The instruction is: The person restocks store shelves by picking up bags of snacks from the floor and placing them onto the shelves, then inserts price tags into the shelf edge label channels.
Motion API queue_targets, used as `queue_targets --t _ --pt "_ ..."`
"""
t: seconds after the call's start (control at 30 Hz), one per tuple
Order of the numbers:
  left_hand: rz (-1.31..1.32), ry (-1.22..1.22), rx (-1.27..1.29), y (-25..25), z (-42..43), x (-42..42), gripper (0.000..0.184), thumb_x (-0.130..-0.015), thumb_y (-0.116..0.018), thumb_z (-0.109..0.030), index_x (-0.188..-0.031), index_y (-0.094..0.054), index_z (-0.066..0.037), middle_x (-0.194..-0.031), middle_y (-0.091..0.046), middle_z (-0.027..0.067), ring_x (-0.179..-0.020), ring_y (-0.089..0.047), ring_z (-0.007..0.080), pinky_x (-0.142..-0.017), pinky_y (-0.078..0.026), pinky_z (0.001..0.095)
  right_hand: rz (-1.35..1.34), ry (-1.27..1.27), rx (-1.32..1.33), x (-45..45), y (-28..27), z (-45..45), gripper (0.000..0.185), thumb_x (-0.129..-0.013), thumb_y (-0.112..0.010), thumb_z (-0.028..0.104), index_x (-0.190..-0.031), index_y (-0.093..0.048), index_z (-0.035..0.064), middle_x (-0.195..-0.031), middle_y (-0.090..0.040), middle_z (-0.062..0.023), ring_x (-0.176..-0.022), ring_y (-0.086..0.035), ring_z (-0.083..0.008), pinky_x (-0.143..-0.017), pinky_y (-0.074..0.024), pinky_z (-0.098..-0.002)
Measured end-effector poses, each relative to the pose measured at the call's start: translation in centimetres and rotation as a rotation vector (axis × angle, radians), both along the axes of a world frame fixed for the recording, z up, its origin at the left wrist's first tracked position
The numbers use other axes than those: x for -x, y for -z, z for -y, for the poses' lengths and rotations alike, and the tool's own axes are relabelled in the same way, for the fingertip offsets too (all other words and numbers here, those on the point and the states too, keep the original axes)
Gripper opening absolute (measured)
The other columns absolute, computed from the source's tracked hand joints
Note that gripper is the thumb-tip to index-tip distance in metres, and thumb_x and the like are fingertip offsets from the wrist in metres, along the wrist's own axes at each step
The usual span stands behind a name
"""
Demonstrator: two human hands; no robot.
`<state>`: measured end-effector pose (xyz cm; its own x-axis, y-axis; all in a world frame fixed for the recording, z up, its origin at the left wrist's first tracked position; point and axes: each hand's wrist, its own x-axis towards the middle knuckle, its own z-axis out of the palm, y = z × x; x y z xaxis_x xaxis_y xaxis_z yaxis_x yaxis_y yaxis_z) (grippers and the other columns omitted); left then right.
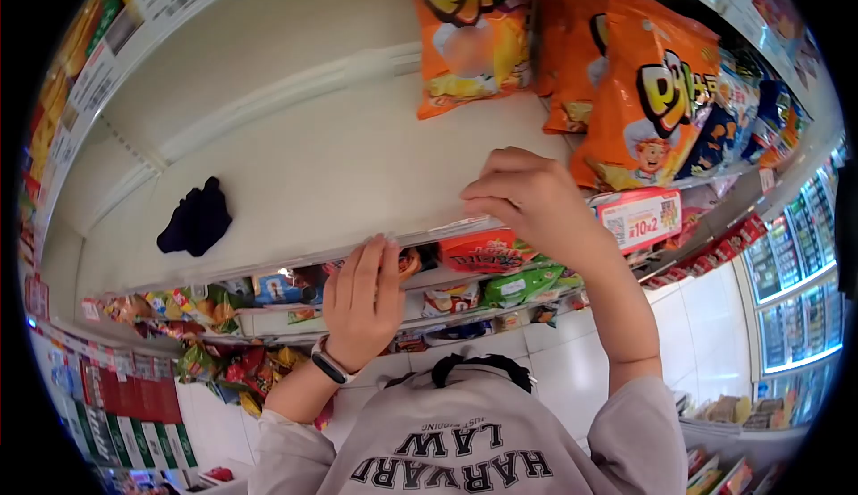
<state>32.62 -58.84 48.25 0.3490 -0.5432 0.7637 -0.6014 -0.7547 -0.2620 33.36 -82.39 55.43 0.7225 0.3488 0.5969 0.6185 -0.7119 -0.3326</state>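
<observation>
My left hand [362, 303], with a dark band at its wrist, lies at the front edge of a white shelf [313, 173], its fingers stretched out and fingertips on the clear edge strip. To the right, my right hand [527, 196] is above the same edge with thumb and fingers pinched together; whatever is between them is too small to make out. A crumpled dark cloth [197, 218] lies on the left part of the shelf. Orange snack bags [474, 39] stand at the back and right, the nearest one [648, 102] just beyond my right hand.
Lower shelves hold red, green and blue packs [523, 286]. A red and white price sign [636, 218] hangs on the edge at right. Price labels [94, 88] line an upper rail. Colourful bags [255, 370] hang lower left. Lit coolers [795, 254] stand far right, beyond a tiled floor [563, 361].
</observation>
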Motion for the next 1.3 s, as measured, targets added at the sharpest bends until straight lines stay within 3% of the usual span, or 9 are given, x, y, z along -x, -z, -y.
queue_targets --t 0.17,0.37,0.63,1.0,1.1,1.23,1.3 --pt "-0.002 -0.001 0.007 0.0 0.1 0.0 0.036 -0.073 -0.054 -0.006 -0.107 -0.063 0.000 -0.112 -0.060 0.0119 -0.095 -0.061 0.0237 -0.075 -0.047 0.0332 -0.093 -0.019 -0.038 0.6 0.6 -1.0 0.010 -0.070 -0.072 0.008 -0.075 -0.066 0.0025 -0.073 -0.059 -0.0065 -0.072 -0.057 -0.0244 -0.062 -0.0471 -0.0338" --pt "-0.016 0.001 0.008 0.2 0.1 0.1 0.039 -0.071 -0.054 -0.005 -0.109 -0.062 0.001 -0.114 -0.059 0.0125 -0.096 -0.060 0.0255 -0.075 -0.047 0.0350 0.073 -0.058 -0.080 0.2 1.8 -0.9 0.010 -0.066 -0.072 0.006 -0.073 -0.065 0.0046 -0.071 -0.059 -0.0046 -0.072 -0.055 -0.0229 -0.065 -0.0453 -0.0340" --pt "-0.033 0.025 0.017 0.2 0.1 0.0 0.042 -0.069 -0.056 -0.003 -0.111 -0.062 0.003 -0.114 -0.059 0.0144 -0.096 -0.060 0.0278 -0.075 -0.047 0.0350 0.052 -0.011 -0.156 0.5 2.7 -1.6 0.008 -0.065 -0.072 0.005 -0.071 -0.067 0.0072 -0.070 -0.059 -0.0018 -0.071 -0.055 -0.0217 -0.064 -0.0434 -0.0333" --pt "0.012 -0.005 0.001 -0.2 0.1 0.0 0.034 -0.074 -0.055 -0.008 -0.106 -0.063 0.000 -0.112 -0.059 0.0113 -0.095 -0.061 0.0226 -0.073 -0.047 0.0312 0.104 0.018 -0.138 0.6 2.8 -1.9 0.012 -0.064 -0.074 0.003 -0.073 -0.067 0.0028 -0.068 -0.059 -0.0060 -0.065 -0.054 -0.0230 -0.060 -0.0443 -0.0320" --pt "0.069 -0.006 -0.104 -0.1 -0.5 0.0 0.033 -0.074 -0.058 -0.008 -0.106 -0.063 0.000 -0.110 -0.060 0.0127 -0.095 -0.061 0.0245 -0.071 -0.047 0.0318 0.123 0.021 -0.114 0.7 2.9 -2.1 0.014 -0.062 -0.073 -0.002 -0.073 -0.066 0.0013 -0.069 -0.059 -0.0070 -0.065 -0.055 -0.0233 -0.059 -0.0444 -0.0323" --pt "0.356 0.025 -0.361 -0.5 -2.6 -2.1 0.031 -0.084 -0.058 -0.021 -0.106 -0.062 -0.001 -0.110 -0.059 0.0082 -0.096 -0.058 0.0196 -0.071 -0.045 0.0272 0.044 0.051 -0.151 0.7 3.3 -2.4 0.012 -0.066 -0.073 0.000 -0.076 -0.066 0.0015 -0.071 -0.059 -0.0076 -0.067 -0.056 -0.0242 -0.063 -0.0445 -0.0331" --pt "0.398 0.031 -0.463 -1.2 -3.1 -2.1 0.033 -0.082 -0.055 -0.019 -0.107 -0.060 0.002 -0.108 -0.056 0.0085 -0.102 -0.054 0.0188 -0.074 -0.044 0.0278 0.157 0.051 -0.099 0.5 4.1 -2.3 0.012 -0.068 -0.073 0.002 -0.078 -0.066 0.0018 -0.074 -0.059 -0.0077 -0.069 -0.056 -0.0236 -0.064 -0.0436 -0.0331"
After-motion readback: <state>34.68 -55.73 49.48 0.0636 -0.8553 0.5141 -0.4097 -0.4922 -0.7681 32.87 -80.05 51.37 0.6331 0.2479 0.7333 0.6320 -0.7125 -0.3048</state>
